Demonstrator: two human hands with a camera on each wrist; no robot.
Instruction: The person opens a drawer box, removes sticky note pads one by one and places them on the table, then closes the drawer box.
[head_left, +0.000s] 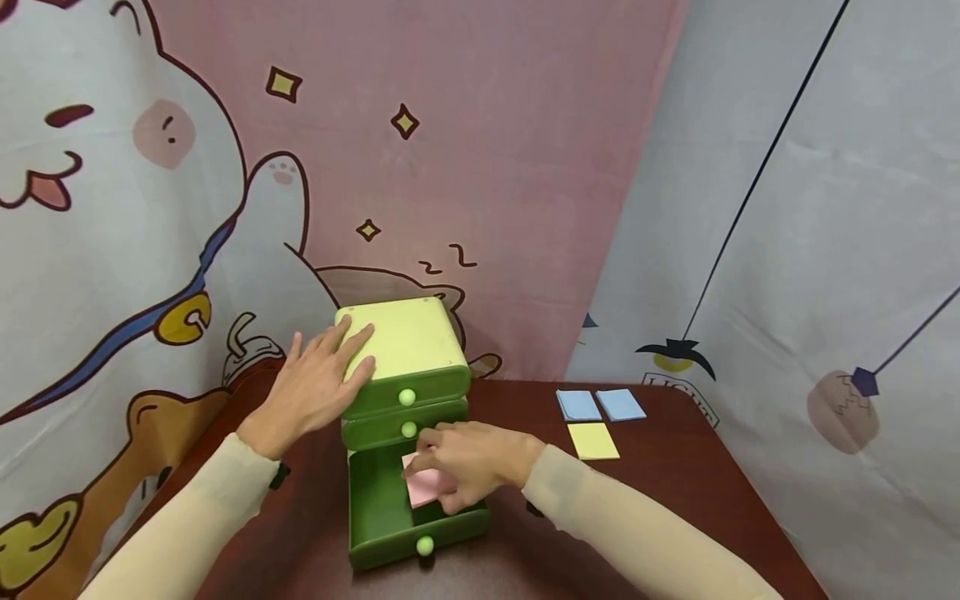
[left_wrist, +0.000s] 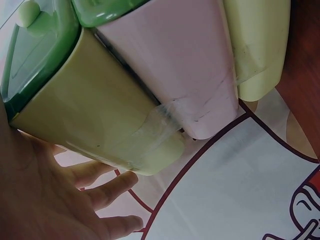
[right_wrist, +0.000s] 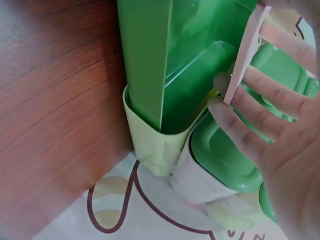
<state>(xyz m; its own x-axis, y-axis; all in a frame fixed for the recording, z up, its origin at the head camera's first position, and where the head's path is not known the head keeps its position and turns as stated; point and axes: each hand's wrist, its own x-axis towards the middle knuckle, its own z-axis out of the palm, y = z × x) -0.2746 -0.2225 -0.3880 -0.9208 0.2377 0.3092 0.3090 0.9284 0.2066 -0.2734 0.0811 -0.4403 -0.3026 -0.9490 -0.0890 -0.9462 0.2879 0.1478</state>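
Note:
A small drawer cabinet (head_left: 405,333) with green drawers stands on the table, its bottom drawer (head_left: 382,500) pulled out. On the cabinet's top and left edge rests my left hand (head_left: 318,387), fingers spread and fairly straight. My right hand (head_left: 476,458) is over the open drawer and pinches a pad of pink sticky notes (head_left: 426,487) between thumb and fingers. In the right wrist view the pink pad (right_wrist: 245,55) shows edge-on, gripped at the fingertips above the drawer's green interior (right_wrist: 200,65). The upper two drawers are closed.
To the right on the dark red table (head_left: 637,517) lie two blue sticky note pads (head_left: 579,405) side by side and a yellow pad (head_left: 594,441) in front of them. A printed cloth (head_left: 487,167) hangs behind the table. Clear tape (left_wrist: 160,122) crosses the cabinet's side.

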